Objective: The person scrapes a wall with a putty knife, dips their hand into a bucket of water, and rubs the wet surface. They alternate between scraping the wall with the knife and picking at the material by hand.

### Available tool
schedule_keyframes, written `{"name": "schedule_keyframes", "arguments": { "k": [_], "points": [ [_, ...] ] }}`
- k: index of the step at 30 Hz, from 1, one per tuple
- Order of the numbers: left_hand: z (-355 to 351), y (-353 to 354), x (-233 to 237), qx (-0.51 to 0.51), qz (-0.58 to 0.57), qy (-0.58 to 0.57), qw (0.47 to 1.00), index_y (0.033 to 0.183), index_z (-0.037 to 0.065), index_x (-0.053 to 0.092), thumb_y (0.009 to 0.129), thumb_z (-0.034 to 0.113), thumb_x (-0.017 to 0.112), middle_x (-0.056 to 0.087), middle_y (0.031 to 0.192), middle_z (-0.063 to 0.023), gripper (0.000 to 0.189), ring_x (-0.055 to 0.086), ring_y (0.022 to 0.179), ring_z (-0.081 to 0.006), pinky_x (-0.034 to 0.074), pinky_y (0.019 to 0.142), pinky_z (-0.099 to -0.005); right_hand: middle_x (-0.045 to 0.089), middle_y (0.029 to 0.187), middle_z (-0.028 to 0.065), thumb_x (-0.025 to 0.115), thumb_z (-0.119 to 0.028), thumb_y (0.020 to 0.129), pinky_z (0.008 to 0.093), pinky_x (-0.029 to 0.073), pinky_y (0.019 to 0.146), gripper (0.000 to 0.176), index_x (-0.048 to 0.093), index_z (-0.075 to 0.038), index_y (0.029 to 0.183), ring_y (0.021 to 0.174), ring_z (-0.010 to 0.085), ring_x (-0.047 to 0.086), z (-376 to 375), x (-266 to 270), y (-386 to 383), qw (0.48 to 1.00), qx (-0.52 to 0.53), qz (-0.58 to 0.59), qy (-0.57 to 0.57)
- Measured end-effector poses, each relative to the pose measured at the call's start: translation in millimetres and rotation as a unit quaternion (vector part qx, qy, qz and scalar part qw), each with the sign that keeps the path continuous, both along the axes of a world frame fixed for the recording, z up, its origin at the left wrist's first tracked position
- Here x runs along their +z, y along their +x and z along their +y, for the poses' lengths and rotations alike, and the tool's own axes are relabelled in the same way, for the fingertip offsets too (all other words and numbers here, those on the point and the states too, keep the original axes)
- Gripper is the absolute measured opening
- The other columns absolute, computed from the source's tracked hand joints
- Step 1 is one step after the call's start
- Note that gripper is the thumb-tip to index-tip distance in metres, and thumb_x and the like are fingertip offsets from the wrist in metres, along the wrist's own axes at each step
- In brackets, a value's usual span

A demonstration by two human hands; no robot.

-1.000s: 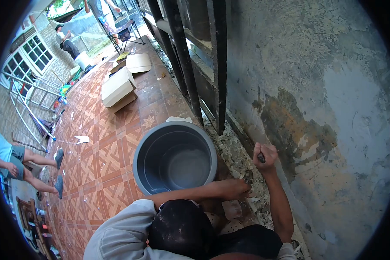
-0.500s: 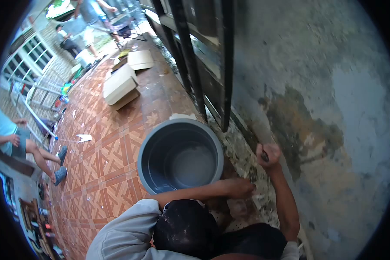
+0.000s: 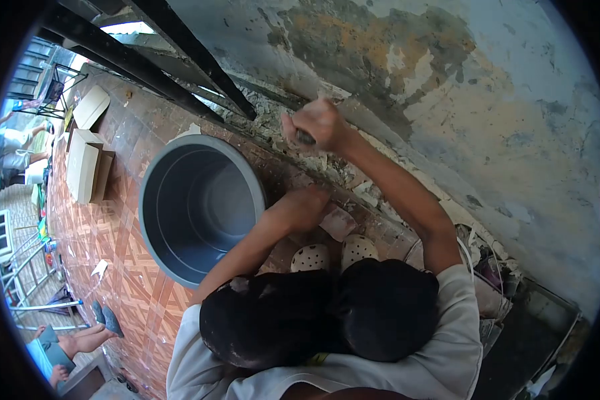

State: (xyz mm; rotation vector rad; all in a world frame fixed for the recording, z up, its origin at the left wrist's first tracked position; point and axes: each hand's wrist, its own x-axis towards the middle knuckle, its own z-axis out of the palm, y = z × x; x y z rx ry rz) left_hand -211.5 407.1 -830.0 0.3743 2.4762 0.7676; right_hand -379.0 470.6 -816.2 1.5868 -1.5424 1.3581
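Note:
My right hand is closed in a fist around a dark-handled tool, whose handle end pokes out below the fingers. What is at the tool's far end is hidden. The fist is above the broken masonry ledge at the foot of the wall. Lower down, my left hand reaches toward the ledge's edge, its fingers turned away and smeared. Close by it lies a flat pale broken piece, in front of my spotted light clogs. A large grey plastic tub stands left of my left forearm.
Dark metal bars rise from the ledge. The patchy wall borders the right side. Cardboard lies on the tiled floor. A person is at lower left, others farther back. A dark tray sits at lower right.
My view has turned, so the tub and bars appear farther left. My right fist is still on the tool, over the ledge. My knees and clogs now show plainly.

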Motion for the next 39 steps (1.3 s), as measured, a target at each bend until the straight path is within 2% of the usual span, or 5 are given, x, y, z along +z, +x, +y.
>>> {"name": "schedule_keyframes", "arguments": {
  "k": [11, 23, 26, 30, 39],
  "points": [
    [0.6, -4.1, 16.1, -0.006, -0.044, -0.002, 0.999, 0.128, 0.006, 0.051, 0.096, 0.029, 0.046, 0.063, 0.101, -0.0234, 0.040, 0.059, 0.100, -0.0391, 0.045, 0.088, -0.0477, 0.044, 0.044, 0.0034, 0.066, 0.000, 0.079, 0.0301, 0.036, 0.035, 0.034, 0.047, -0.010, 0.053, 0.036, 0.0173, 0.047, 3.2, -25.9, -16.0, 0.996, -0.052, -0.052, 0.044],
    [-0.7, -6.0, 24.9, -0.006, -0.036, 0.005, 0.999, 0.122, 0.005, 0.052, 0.096, 0.030, 0.047, 0.063, 0.099, -0.0245, 0.037, 0.060, 0.097, -0.0407, 0.046, 0.086, -0.0480, 0.036, 0.045, 0.0031, 0.065, 0.007, 0.077, 0.0315, 0.030, 0.033, 0.040, 0.037, -0.008, 0.053, 0.034, 0.0180, 0.040, 5.1, -12.4, 0.1, 0.999, -0.005, 0.046, -0.004],
    [-0.1, -8.5, 29.5, -0.001, -0.055, 0.017, 0.998, 0.123, 0.004, 0.052, 0.096, 0.029, 0.047, 0.063, 0.097, -0.0250, 0.037, 0.059, 0.097, -0.0412, 0.046, 0.086, -0.0486, 0.045, 0.047, 0.0026, 0.070, -0.005, 0.079, 0.0326, 0.040, 0.037, 0.032, 0.049, -0.012, 0.056, 0.038, 0.0201, 0.049, -1.3, -31.0, -16.7, 0.996, -0.043, -0.005, 0.072],
    [-0.6, -8.5, 25.6, 0.008, -0.038, 0.017, 0.999, 0.123, 0.004, 0.052, 0.096, 0.028, 0.048, 0.063, 0.094, -0.0255, 0.036, 0.059, 0.097, -0.0416, 0.046, 0.085, -0.0491, 0.036, 0.044, 0.0023, 0.064, 0.006, 0.078, 0.0315, 0.029, 0.033, 0.038, 0.039, -0.010, 0.053, 0.033, 0.0170, 0.039, -5.1, -0.8, -5.1, 0.999, -0.001, 0.036, -0.036],
    [2.4, -7.3, 33.2, 0.005, -0.067, -0.003, 0.998, 0.127, 0.006, 0.048, 0.096, 0.028, 0.047, 0.063, 0.096, -0.0260, 0.039, 0.060, 0.096, -0.0414, 0.046, 0.085, -0.0485, 0.047, 0.044, 0.0021, 0.068, -0.003, 0.078, 0.0301, 0.040, 0.035, 0.032, 0.047, -0.010, 0.055, 0.034, 0.0188, 0.047, -14.8, 1.5, -14.7, 0.996, -0.035, 0.043, -0.073]
  ]
}}
